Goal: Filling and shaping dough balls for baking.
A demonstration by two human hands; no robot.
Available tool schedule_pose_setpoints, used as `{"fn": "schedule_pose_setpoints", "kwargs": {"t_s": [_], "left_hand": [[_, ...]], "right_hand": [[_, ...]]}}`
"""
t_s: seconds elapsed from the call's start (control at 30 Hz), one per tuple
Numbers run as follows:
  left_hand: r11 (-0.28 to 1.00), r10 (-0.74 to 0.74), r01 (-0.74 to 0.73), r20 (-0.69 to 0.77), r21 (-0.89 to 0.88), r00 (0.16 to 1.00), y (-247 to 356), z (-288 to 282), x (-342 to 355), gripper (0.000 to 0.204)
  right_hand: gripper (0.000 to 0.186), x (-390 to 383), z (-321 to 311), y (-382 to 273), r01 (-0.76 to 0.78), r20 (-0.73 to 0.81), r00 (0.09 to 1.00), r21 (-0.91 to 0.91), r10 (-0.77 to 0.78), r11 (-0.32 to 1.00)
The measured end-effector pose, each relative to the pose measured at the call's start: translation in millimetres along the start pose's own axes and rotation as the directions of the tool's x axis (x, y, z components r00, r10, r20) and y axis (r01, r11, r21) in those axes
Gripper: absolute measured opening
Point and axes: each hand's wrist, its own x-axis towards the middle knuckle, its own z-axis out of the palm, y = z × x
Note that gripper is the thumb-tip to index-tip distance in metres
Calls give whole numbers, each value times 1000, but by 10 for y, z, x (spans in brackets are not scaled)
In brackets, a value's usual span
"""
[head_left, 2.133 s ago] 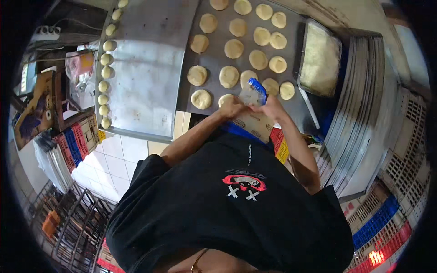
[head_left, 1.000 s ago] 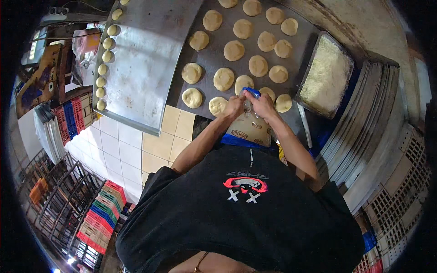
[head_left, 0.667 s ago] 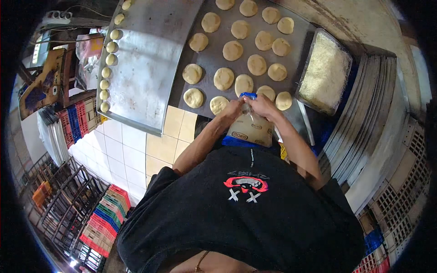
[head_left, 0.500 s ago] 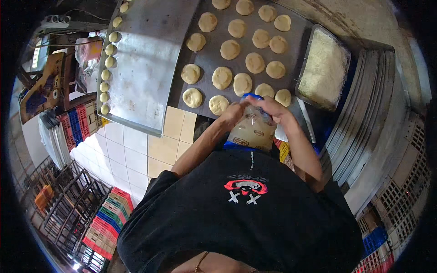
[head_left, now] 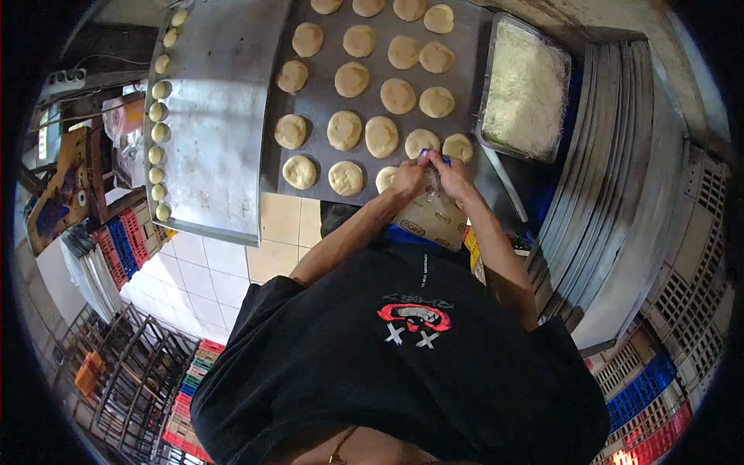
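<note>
Pale floor tiles [head_left: 190,271] and a dark baking sheet [head_left: 465,74] lie beneath my head camera's view. At the sheet's near edge I see the clear plastic bag [head_left: 434,217], its soft, pale contents hanging in front of a black T-shirt [head_left: 395,325]. Its blue top is bunched up between two hands. The left hand [head_left: 411,178] is clamped on the bag's neck, thumb uppermost; the right hand [head_left: 459,180] grips the opposite side, and I make out only a narrow gap between them. Exact fingertip contact is too small for me to tell.

Just beyond the knuckles sit flattened dough rounds [head_left: 351,79], set in rough rows; one is partly hidden behind the left hand. To my right of these stands a metal pan [head_left: 516,152] filled with pale shreds [head_left: 527,89], a long white strip [head_left: 504,184] slanting beneath it. Left of the sheet, another metal tray [head_left: 217,116] carries small dough balls [head_left: 157,111] along its far side. Farther right I see a stack of metal trays [head_left: 597,170]; coloured crates [head_left: 190,403] are piled at lower left.
</note>
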Motion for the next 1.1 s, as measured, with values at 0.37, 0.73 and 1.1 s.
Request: {"fn": "schedule_pose_setpoints", "kwargs": {"t_s": [0.37, 0.73, 1.1], "left_hand": [[941, -137, 120, -30, -317, 990, 116, -103, -44, 41], [941, 261, -290, 171, 177, 950, 179, -151, -283, 32], [989, 137, -126, 147, -82, 980, 309, 205, -123, 43]], "right_hand": [[49, 114, 47, 56, 63, -19, 997, -348, -74, 935], [45, -102, -272, 187, -143, 313, 944, 99, 106, 985], [40, -613, -515, 262, 39, -254, 954, -428, -162, 903]]}}
